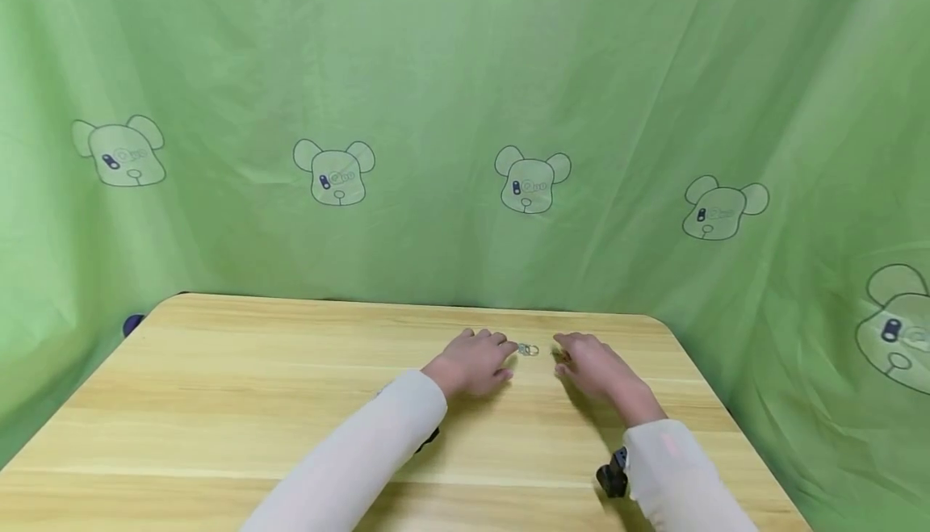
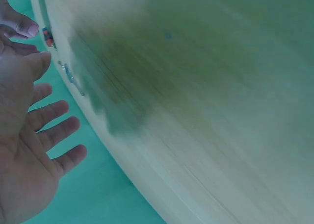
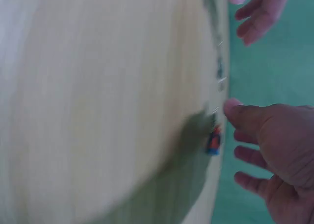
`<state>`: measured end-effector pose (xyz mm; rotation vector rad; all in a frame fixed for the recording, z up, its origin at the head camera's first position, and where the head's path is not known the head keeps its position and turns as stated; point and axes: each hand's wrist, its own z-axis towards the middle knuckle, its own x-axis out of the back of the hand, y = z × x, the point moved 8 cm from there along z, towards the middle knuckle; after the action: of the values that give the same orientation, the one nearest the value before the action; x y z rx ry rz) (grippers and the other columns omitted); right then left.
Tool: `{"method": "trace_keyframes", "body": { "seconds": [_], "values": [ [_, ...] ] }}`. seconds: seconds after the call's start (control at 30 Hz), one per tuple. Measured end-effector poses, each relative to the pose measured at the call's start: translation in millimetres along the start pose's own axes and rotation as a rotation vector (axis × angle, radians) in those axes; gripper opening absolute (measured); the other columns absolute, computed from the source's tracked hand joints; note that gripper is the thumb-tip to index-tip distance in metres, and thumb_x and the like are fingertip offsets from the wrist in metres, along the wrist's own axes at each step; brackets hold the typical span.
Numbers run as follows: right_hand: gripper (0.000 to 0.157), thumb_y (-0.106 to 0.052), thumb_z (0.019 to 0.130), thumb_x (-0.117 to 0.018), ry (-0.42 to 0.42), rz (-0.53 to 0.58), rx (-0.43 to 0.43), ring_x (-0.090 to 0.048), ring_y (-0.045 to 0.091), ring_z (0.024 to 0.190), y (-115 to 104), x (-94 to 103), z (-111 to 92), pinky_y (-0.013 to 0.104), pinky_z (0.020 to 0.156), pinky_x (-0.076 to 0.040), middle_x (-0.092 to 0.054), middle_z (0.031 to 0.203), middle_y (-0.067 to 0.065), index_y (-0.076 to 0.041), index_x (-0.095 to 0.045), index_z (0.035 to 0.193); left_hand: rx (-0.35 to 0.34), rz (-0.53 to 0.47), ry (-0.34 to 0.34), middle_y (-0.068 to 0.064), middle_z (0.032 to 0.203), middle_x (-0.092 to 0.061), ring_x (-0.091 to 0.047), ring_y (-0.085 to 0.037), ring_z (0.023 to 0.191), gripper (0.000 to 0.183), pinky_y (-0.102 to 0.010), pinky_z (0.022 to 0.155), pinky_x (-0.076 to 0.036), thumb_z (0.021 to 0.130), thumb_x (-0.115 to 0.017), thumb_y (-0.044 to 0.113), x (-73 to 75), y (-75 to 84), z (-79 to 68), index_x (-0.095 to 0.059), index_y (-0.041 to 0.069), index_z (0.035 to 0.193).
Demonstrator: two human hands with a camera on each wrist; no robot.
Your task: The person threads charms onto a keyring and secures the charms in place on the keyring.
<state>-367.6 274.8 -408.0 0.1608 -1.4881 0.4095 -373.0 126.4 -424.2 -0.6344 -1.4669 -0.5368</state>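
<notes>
Head view: Stretched out toward the far edge of a wooden table [image 1: 240, 403], before a green curtain [image 1: 436, 48] printed with bear faces [image 1: 338, 178], with left hand [image 1: 475, 364] and right hand [image 1: 594, 362] set either side of a small metal clasp [image 1: 525, 349]. Showing that clasp lying on the table, just beside the left fingertips; impossible to tell whether touching.

Left wrist view: Caught with left fingers spread and thumb free, nothing gripped. Revealing also a small red-and-blue trinket [image 2: 48, 37], lying on the table near the clasp, close to the right hand.

Right wrist view: Pictured with right thumb and fingers apart, likewise holding nothing, near the trinket. Blurred, yet plain enough to show clasp and trinket lying apart, roughly in line, with a gap between.

Judged from this, at a stage of either approach or letting go, with both pieces down on the table. If taking up, likely calling next for lowered fingertips and a light pinch of thumb against forefinger on each, given such slight parts.
</notes>
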Motion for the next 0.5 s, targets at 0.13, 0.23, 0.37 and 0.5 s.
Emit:
{"method": "trace_keyframes", "body": {
  "seconds": [0.13, 0.23, 0.37, 0.5],
  "values": [
    [0.044, -0.016, 0.089, -0.067, -0.02, 0.021, 0.0, -0.061, 0.026, 0.095, 12.6, -7.1, 6.3, 0.045, 0.082, -0.051, -0.065, 0.106, 0.014, 0.003, -0.055, 0.127, -0.011, -0.039, 0.036, 0.003, 0.14, -0.046, -0.045, -0.018, 0.126, 0.048, -0.041, 0.104, -0.038, 0.099, -0.045, 0.043, -0.3, 0.0, 13.7, -0.041, 0.024, 0.143],
    [0.039, -0.016, 0.09, -0.066, -0.03, 0.044, 0.005, -0.06, 0.021, 0.088, 18.5, -12.2, 11.3, 0.042, 0.077, -0.051, -0.065, 0.099, 0.009, 0.002, -0.058, 0.123, -0.034, -0.088, 0.074, 0.003, 0.131, -0.053, -0.052, -0.017, 0.118, 0.042, -0.039, 0.097, -0.044, 0.098, -0.048, 0.039, 0.3, -0.9, 23.5, -0.049, 0.022, 0.137],
    [0.029, -0.015, 0.09, -0.065, -0.018, 0.072, 0.024, -0.058, 0.018, 0.083, 21.9, -14.7, 18.9, 0.039, 0.073, -0.05, -0.064, 0.092, 0.006, 0.0, -0.063, 0.115, -0.039, -0.168, 0.089, 0.004, 0.124, -0.056, -0.055, -0.014, 0.113, 0.035, -0.037, 0.094, -0.047, 0.097, -0.053, 0.032, 1.2, -4.1, 33.9, -0.055, 0.021, 0.13],
    [0.018, -0.013, 0.09, -0.064, -0.021, 0.105, 0.025, -0.058, 0.02, 0.08, 25.7, -16.2, 22.6, 0.04, 0.072, -0.048, -0.063, 0.088, 0.007, -0.002, -0.065, 0.105, -0.016, -0.21, 0.076, 0.006, 0.128, -0.054, -0.053, -0.014, 0.117, 0.036, -0.037, 0.098, -0.044, 0.097, -0.054, 0.033, -1.2, -1.5, 41.0, -0.054, 0.024, 0.131]
  ]
}}
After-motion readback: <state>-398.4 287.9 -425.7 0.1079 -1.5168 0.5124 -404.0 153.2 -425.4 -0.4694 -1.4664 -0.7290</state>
